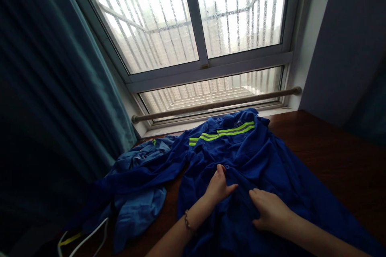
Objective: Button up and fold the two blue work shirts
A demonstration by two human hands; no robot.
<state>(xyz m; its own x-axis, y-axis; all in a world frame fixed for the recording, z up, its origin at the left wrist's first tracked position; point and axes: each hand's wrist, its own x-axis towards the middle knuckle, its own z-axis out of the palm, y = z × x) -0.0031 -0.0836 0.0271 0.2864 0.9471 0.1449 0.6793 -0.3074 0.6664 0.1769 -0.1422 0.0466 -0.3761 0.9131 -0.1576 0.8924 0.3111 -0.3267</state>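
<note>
Your blue shirt [265, 160] lies spread out in the middle and bottom of the frame, on the brown table [304, 130]. A bright yellow-green and gray stripe [237, 130] runs across its top part. Both your hands are over the shirt's lower half. Your left hand [221, 186] is just below the middle, with its fingertips right beside a small round button [227, 167] and its thumb poking out to the right. Your right hand [267, 209] is lower and more to the right, with a gap between its fingertips and thumb. I can't tell if either hand is pinching the cloth. One sleeve goes to the lower left, across some lighter blue clothes [140, 211].
</note>
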